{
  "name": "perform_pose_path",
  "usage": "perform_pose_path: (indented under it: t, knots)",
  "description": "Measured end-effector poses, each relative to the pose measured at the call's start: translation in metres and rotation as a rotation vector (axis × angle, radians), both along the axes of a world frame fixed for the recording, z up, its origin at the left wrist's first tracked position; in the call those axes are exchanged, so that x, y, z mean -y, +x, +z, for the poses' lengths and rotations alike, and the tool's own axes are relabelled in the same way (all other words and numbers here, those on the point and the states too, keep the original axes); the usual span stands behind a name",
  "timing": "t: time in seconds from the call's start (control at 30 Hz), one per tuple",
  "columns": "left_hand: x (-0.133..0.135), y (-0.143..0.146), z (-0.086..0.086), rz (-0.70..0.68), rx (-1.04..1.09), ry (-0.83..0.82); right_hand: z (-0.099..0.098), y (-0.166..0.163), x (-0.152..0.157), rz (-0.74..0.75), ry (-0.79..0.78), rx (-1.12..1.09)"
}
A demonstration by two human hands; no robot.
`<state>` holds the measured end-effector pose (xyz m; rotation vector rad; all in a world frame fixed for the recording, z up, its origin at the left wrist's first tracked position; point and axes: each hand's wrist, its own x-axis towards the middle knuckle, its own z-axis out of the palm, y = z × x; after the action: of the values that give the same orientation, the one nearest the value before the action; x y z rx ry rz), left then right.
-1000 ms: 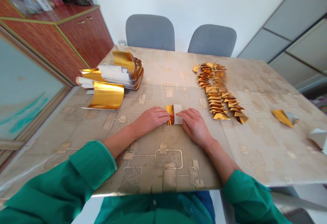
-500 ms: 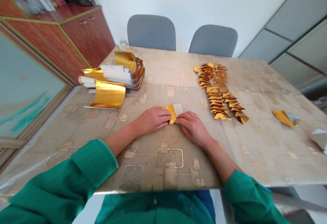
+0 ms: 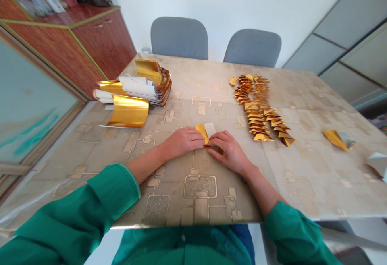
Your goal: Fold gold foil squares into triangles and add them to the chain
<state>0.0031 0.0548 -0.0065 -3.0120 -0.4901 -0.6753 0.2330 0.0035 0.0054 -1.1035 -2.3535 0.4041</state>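
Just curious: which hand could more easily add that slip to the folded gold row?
Likely the right hand: it holds the slip and lies nearer the folded row than the left hand.

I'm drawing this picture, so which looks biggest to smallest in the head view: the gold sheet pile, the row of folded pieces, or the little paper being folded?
1. The gold sheet pile, biggest.
2. The row of folded pieces, close behind, long but thin.
3. The little paper being folded, smallest, though fingers hide part.
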Motion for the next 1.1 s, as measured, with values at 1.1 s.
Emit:
perform_pose_path:
  t: [1.1]
  knots:
    - [0.007,0.016,0.003,0.442,0.094,-0.364,-0.011,-0.016,0.004,-0.355,0.027,0.039]
